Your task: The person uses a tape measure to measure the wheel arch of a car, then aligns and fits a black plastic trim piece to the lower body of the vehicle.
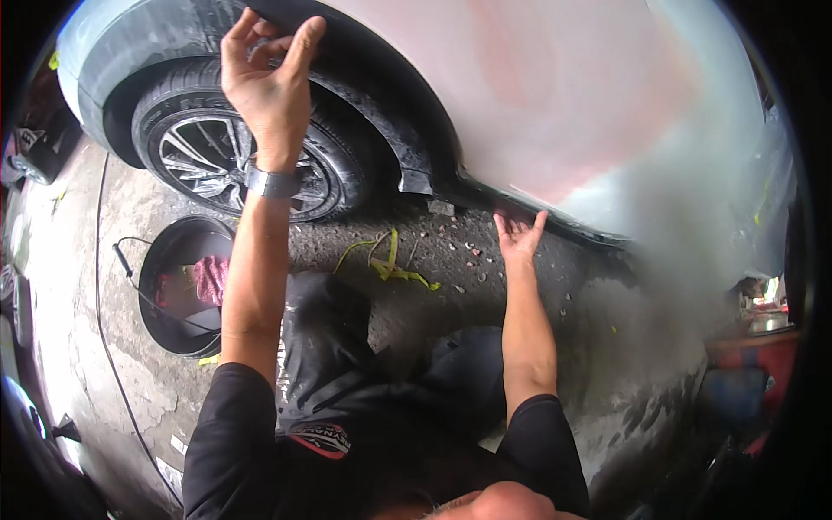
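Observation:
A car with a pale, sanded-looking panel (555,95) fills the upper view, with reddish patches on its surface. Black wheel arch trim (381,65) curves over the wheel (238,156). My left hand (269,82) is raised at the upper part of this trim, fingers bent and thumb on its other side, and seems to grip it. A dark band circles that wrist. Farther right, my right hand (520,238) is palm up with fingers and thumb spread. Its fingertips reach the black lower trim (568,227) under the panel; their exact contact is hard to see.
A black bucket (152,316) with liquid and a red cloth (211,279) stands left of my knees. Yellow-green strips (399,269) and small debris lie on the concrete floor. A dark cable (108,347) runs along the left. Red and blue objects (745,381) stand at right.

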`<state>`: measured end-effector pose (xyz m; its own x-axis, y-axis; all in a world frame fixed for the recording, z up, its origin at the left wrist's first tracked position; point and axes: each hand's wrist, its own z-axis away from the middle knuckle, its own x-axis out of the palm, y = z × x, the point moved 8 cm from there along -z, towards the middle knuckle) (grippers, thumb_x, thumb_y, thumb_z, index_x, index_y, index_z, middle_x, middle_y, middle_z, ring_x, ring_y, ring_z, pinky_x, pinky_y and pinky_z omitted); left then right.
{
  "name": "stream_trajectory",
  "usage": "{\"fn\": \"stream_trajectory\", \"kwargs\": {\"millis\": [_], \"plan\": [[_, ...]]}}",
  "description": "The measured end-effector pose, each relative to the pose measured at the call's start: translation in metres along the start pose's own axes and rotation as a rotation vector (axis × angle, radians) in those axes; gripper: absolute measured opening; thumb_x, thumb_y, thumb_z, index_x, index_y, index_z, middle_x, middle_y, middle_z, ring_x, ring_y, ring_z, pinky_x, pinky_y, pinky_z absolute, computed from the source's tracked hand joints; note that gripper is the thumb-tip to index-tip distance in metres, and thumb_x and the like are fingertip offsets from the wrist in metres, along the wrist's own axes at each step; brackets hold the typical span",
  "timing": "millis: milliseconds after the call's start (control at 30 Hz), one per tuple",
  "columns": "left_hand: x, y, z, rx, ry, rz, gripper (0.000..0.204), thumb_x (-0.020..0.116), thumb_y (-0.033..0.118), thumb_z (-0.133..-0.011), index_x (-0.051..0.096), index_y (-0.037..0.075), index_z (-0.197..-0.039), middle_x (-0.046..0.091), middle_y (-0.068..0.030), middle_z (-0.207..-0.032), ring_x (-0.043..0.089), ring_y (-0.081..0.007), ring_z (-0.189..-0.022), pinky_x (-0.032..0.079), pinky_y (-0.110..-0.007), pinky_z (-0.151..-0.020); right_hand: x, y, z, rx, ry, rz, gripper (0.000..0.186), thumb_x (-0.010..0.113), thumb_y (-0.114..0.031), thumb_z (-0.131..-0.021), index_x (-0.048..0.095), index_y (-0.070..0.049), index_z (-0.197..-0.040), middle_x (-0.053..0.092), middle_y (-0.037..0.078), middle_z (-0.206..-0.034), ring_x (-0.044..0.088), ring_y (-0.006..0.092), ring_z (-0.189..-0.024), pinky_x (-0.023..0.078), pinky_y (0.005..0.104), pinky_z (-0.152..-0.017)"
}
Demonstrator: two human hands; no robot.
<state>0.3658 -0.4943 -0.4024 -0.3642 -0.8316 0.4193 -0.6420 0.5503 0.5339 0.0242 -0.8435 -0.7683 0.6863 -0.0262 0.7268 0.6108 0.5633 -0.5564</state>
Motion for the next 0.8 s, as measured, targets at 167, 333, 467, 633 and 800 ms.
{"fn": "stream_trajectory", "kwargs": {"millis": [167, 333, 467, 633, 800], "plan": [[-0.004, 0.0, 0.0, 0.024, -0.007, -0.026, 0.052, 0.08, 0.002, -0.081, 0.052, -0.003, -0.124, 0.062, -0.0044, -0.101, 0.07, -0.0138, -0.086, 0.062, -0.026, -0.071, -0.008, 0.006, 0.0, 0.03, 0.052, 0.02, 0.131, 0.075, -0.063, -0.075, -0.005, 0.007, -0.151, 0.03, 0.03, -0.147, 0.049, 0.0444, -0.126, 0.04, 0.0569, -0.109], [-0.004, -0.001, 0.001, 0.037, -0.028, -0.082, 0.053, 0.081, 0.006, -0.081, 0.052, -0.003, -0.124, 0.063, -0.0054, -0.099, 0.069, -0.0137, -0.086, 0.063, -0.027, -0.072, -0.007, 0.009, -0.001, 0.001, 0.043, -0.007, 0.129, 0.074, -0.061, -0.078, -0.009, 0.006, -0.151, 0.029, 0.032, -0.147, 0.049, 0.047, -0.124, 0.041, 0.0591, -0.108], [0.0, 0.001, 0.002, 0.043, -0.008, -0.06, 0.053, 0.08, 0.005, -0.082, 0.051, -0.004, -0.125, 0.063, -0.0068, -0.098, 0.069, -0.0137, -0.085, 0.063, -0.028, -0.071, 0.001, -0.002, 0.002, -0.075, 0.145, -0.059, 0.129, 0.073, -0.062, -0.079, -0.013, -0.002, -0.153, 0.009, 0.03, -0.157, 0.036, 0.0491, -0.136, 0.038, 0.0608, -0.109], [0.004, 0.001, 0.004, 0.02, 0.01, -0.036, 0.056, 0.08, 0.001, -0.08, 0.048, -0.006, -0.126, 0.06, -0.0084, -0.098, 0.069, -0.0149, -0.083, 0.064, -0.029, -0.064, 0.006, -0.003, 0.003, -0.085, 0.107, -0.092, 0.132, 0.077, -0.061, -0.075, -0.012, -0.005, -0.154, 0.002, 0.029, -0.159, 0.03, 0.0498, -0.139, 0.037, 0.062, -0.109], [0.001, 0.001, 0.004, -0.004, 0.018, -0.072, 0.057, 0.079, -0.001, -0.081, 0.046, -0.004, -0.128, 0.059, -0.0052, -0.094, 0.066, -0.0134, -0.081, 0.064, -0.03, -0.063, 0.02, 0.001, 0.011, -0.111, 0.056, -0.004, 0.113, 0.076, -0.064, -0.076, 0.024, 0.005, -0.148, 0.032, 0.027, -0.147, 0.041, 0.0386, -0.132, 0.04, 0.0521, -0.111]]}}
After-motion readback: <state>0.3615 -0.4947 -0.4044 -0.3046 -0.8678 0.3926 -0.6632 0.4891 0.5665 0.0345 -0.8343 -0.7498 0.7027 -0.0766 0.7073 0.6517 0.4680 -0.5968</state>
